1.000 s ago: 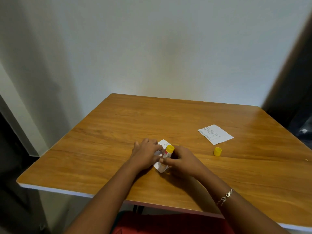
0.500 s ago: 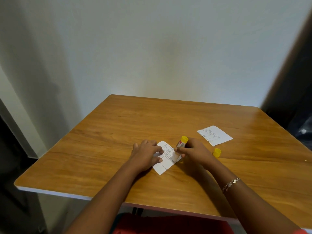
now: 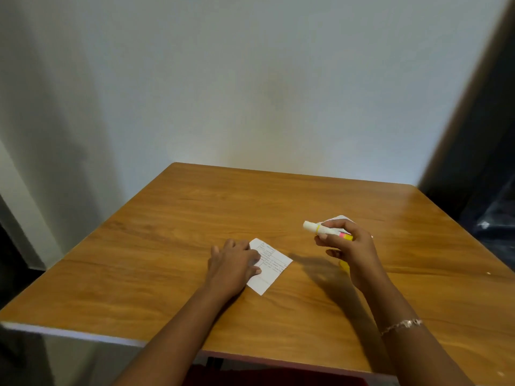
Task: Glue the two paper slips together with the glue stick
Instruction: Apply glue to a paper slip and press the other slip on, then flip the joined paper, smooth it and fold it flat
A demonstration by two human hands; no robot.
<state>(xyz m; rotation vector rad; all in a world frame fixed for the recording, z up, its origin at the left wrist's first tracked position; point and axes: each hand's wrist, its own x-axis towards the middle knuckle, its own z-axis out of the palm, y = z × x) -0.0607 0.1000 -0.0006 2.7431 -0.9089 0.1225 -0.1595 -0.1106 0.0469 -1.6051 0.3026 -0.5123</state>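
Standing against a pale wall (image 3: pixel 250 79), wooden table (image 3: pixel 195 218), dark doorway (image 3: pixel 490 162) right

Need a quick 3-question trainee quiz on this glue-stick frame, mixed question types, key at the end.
1. True or false: the left hand rests on the near paper slip.
2. The right hand holds: A) the yellow cap, B) the glue stick, C) the second paper slip.
3. Is the glue stick touching the near paper slip?

Key: 1 true. 2 B. 3 No, it is lifted clear above the table; the far paper slip lies mostly hidden behind the right hand.
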